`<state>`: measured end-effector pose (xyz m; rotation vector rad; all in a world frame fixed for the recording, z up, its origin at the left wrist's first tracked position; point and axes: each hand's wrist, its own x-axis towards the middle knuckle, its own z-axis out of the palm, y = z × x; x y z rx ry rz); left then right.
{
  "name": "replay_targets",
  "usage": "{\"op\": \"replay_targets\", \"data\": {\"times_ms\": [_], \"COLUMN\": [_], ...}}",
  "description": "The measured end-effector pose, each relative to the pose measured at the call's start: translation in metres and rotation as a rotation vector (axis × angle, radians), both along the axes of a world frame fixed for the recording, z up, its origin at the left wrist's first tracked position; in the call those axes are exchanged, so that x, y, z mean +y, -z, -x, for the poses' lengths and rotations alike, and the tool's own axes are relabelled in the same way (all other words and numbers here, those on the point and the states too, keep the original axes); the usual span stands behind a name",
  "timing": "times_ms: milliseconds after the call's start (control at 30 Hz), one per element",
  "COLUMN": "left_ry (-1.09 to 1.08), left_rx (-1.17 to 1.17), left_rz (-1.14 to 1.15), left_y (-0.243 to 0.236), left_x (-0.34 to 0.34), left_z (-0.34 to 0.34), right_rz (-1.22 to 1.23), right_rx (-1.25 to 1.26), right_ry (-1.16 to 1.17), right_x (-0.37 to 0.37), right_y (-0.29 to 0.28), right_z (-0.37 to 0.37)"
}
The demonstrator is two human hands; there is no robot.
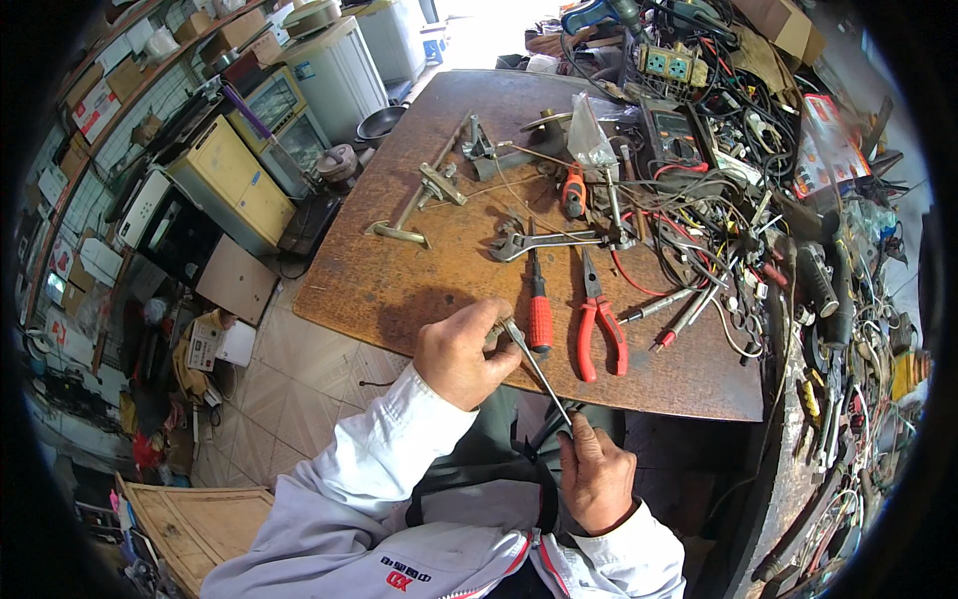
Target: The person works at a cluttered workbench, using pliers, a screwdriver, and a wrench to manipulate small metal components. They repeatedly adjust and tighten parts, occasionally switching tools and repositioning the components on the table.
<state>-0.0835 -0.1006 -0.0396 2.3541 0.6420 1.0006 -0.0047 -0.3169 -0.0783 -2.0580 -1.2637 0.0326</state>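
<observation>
My left hand (461, 359) grips the upper end of a thin metal rod (542, 377) with a small fitting, partly hidden by the fingers, at the front edge of the wooden table (371, 309). My right hand (597, 471) is closed on the rod's lower end, below the table edge. Just beyond them lie a red-handled screwdriver (540, 314) and red-handled long-nose pliers (612, 339). An adjustable wrench (544, 241) and an orange-handled tool (573, 195) are farther back. Metal T-shaped pieces (441, 184) rest at the back left.
Tangled wires, tools and a multimeter (667, 135) crowd the table's right side, with a power strip (667, 65) behind. A cluttered bench (788, 469) runs along the right. Refrigerators (228, 180), a black pan (379, 125) and shelves stand at the left. A wooden piece (190, 529) is at the lower left.
</observation>
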Motion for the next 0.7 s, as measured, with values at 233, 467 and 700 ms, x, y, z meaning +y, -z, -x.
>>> {"op": "replay_targets", "data": {"times_ms": [233,467,700], "left_ry": [-0.046,-0.095,-0.104], "left_rx": [0.037,0.009,0.02], "left_rz": [-0.034,-0.123,-0.05], "left_y": [0.004,0.006,0.002], "left_x": [0.0,-0.004,-0.006], "left_z": [0.0,-0.003,-0.002], "right_rz": [0.004,0.055,-0.076], "right_rx": [0.027,-0.001,0.123], "right_ry": [0.076,0.145,0.064], "right_x": [0.008,0.019,0.014], "right_y": [0.005,0.005,-0.001], "right_z": [0.023,0.043,0.032]}}
